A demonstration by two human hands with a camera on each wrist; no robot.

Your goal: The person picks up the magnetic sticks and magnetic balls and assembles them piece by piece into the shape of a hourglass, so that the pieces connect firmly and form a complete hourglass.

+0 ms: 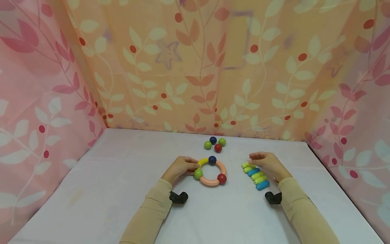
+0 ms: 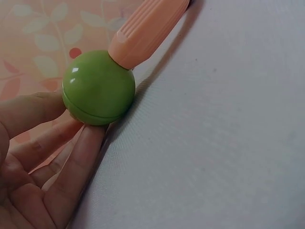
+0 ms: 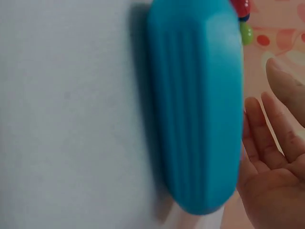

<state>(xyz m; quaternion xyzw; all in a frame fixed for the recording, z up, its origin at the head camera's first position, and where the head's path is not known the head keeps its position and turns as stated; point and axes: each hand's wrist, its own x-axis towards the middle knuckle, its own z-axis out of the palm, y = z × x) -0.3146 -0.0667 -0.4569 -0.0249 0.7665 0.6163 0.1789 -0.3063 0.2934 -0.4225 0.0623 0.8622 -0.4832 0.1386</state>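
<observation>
A ring of curved plastic rods and coloured balls [image 1: 209, 183] lies on the table, with a yellow rod, pink rods and blue, red and green balls. My left hand [image 1: 180, 167] pinches it at the green ball [image 2: 97, 88], thumb and fingers at that ball's side, beside the yellow rod. On the right, my right hand [image 1: 269, 164] hovers at the far end of a slanted row of yellow-green and blue curved rods [image 1: 259, 177], its fingers loosely extended. The nearest blue rod [image 3: 195, 109] fills the right wrist view, apart from the fingers.
Behind the ring sits a cluster of loose balls, green [image 1: 208, 145], dark blue [image 1: 213, 140] and red [image 1: 217, 148]. The white-covered table [image 1: 106, 196] is bounded by patterned curtains [image 1: 146, 74] at the back and both sides.
</observation>
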